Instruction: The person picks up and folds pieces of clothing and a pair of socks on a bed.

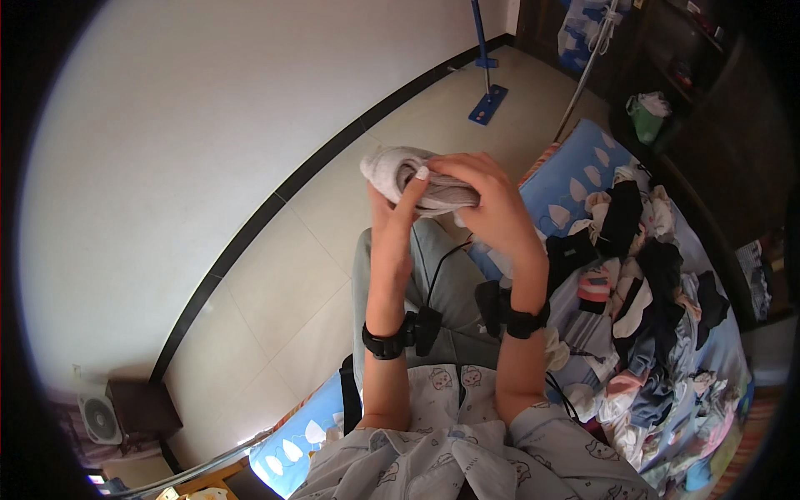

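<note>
Out in front of me, above my lap, I hold a rolled-up sock bundle, whitish with a grey ribbed part. My left hand grips it from below and the left, its thumb pressed on the rolled opening. From the right, my right hand closes around the ribbed end, fingers laid over the top. How many socks make up the roll cannot be seen. Both wrists wear black straps with small boxes.
To my right, a blue leaf-patterned bed carries a heap of socks and small clothes. A blue flat mop stands on the tiled floor ahead. A green bin is by the dark cabinet; a fan sits lower left.
</note>
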Motion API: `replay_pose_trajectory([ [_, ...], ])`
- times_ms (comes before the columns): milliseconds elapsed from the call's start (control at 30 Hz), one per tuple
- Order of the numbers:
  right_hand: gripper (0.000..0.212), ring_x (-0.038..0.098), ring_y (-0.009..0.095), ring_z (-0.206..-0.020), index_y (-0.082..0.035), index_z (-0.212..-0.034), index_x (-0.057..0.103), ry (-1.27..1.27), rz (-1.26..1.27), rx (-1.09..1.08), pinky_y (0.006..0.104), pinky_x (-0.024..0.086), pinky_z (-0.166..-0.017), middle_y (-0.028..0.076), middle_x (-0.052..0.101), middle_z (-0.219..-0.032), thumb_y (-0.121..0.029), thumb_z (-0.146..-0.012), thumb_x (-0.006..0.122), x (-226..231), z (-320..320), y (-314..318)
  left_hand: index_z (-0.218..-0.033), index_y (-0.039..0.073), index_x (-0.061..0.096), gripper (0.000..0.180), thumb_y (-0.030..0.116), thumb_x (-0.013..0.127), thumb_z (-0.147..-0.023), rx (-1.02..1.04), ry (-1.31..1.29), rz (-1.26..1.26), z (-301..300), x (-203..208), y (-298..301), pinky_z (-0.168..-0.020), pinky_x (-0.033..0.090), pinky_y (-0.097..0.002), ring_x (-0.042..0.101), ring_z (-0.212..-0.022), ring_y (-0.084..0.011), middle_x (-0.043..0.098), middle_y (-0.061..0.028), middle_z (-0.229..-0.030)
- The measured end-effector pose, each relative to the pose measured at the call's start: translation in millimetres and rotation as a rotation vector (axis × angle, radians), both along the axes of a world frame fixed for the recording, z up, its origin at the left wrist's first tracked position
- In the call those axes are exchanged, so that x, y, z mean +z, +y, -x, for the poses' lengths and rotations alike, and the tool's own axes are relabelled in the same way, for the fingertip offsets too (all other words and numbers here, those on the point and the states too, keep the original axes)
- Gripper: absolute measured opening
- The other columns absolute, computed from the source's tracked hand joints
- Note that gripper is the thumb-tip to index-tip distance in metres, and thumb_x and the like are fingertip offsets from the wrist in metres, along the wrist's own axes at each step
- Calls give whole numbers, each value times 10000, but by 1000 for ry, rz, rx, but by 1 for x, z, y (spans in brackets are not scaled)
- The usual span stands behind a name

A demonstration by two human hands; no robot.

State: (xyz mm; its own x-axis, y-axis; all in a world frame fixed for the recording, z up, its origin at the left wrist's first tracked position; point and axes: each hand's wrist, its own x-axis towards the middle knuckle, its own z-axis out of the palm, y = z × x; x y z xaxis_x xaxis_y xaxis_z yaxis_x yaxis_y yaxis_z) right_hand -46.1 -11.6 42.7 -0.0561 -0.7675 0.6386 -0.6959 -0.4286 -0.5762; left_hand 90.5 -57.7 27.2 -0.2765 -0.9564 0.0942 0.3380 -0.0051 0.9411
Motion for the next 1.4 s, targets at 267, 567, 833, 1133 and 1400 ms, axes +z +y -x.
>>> replay_pose_trajectory([
  [267,584,473,237,-1186,-63,-1273,499,-174,-109,292,348,357,-1016,97,503,-1298,34,-708,614,2,-2,7,-1179,46,482,338,181,531,-872,164,116,-28,-16,-4,-8,-861,453,-316,559,-1017,-162,563,-60,-1100],
  [567,833,387,246,-1293,-87,-1412,285,-170,-322,217,377,285,-1077,137,408,-1383,-62,-692,705,-19,5,-3,-1255,61,460,400,166,516,-873,67,-147,49,-29,1,-7,-918,397,-300,518,-1052,-169,552,-58,-1127],
  [833,923,438,375,-1222,-105,-1407,241,-269,-293,243,433,368,-1006,212,443,-1317,-90,-640,753,-24,-8,-11,-1285,40,399,457,52,420,-829,-166,-327,410,-25,10,1,-872,422,-313,565,-974,-240,587,-157,-1047],
  [1133,695,541,379,-1093,-44,-1297,365,-282,-251,167,424,439,-902,208,551,-1170,-23,-677,677,-21,-8,-14,-1249,9,403,465,-26,395,-785,-48,-408,563,-23,11,2,-893,419,-360,572,-1000,-342,582,-219,-1046],
  [1400,422,607,351,-962,-6,-1209,465,-249,-261,165,378,473,-819,219,603,-1066,-79,-812,588,-28,-1,-12,-1242,20,406,520,-73,346,-734,129,-446,554,-22,12,1,-860,437,-348,591,-939,-359,589,-229,-984],
])
